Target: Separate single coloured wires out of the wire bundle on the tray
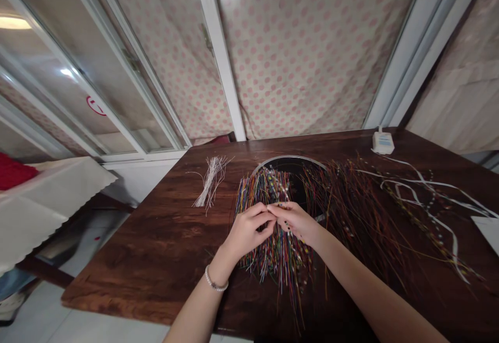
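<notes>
My left hand, with a beaded bracelet on its wrist, is closed in a pinch, its fingertips meeting those of my right hand. What the left fingertips hold is too small to make out. My right hand is closed on a beaded strand with white, yellow and dark beads, which runs above and below the fingers. Beneath both hands lies a thick bundle of multicoloured strands, fanned out toward the table's front edge. The hands cover the bundle's middle.
A round dark tray or plate with a pale rim lies partly under the bundle. Reddish-brown strands spread to the right. White strands lie at left. A white adapter and white cord sit on the dark wooden table.
</notes>
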Motion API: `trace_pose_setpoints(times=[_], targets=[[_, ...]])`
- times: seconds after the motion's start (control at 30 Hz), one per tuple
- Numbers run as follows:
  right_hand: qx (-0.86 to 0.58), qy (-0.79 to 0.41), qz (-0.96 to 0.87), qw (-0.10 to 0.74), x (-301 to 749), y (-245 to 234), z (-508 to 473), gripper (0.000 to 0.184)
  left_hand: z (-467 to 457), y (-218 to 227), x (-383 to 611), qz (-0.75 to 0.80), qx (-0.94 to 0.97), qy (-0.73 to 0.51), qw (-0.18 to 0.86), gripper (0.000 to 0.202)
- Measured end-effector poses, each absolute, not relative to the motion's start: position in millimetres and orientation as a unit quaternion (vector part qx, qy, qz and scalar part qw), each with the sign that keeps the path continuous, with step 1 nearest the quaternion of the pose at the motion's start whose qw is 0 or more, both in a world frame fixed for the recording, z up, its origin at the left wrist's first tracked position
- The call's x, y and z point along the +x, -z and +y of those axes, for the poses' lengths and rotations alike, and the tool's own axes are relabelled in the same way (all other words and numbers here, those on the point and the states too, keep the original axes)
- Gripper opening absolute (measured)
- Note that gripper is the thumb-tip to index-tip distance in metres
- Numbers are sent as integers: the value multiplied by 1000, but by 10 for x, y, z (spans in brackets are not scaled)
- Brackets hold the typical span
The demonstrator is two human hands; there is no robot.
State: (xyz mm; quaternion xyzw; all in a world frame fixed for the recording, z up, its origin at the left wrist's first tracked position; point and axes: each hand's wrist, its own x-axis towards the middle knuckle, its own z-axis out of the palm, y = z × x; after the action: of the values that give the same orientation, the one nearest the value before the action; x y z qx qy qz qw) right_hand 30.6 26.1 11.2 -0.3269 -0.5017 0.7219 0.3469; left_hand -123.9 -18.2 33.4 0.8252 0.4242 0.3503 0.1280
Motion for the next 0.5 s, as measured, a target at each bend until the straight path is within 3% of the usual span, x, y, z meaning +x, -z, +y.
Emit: trace_pose_setpoints(times=[0.2, 0.37, 0.5], targets=[[-335, -734, -395, 439, 325, -14, 379, 41, -11, -236, -1465, 540, 726, -405, 129, 18], [-405, -631, -398, 529, 345, -19, 424, 50, 239, -13, -1816, 635, 625, -423, 163, 19], [-357, -660, -399, 527, 362, -86, 401, 49, 349, 132, -1914, 649, 610, -411, 193, 21]])
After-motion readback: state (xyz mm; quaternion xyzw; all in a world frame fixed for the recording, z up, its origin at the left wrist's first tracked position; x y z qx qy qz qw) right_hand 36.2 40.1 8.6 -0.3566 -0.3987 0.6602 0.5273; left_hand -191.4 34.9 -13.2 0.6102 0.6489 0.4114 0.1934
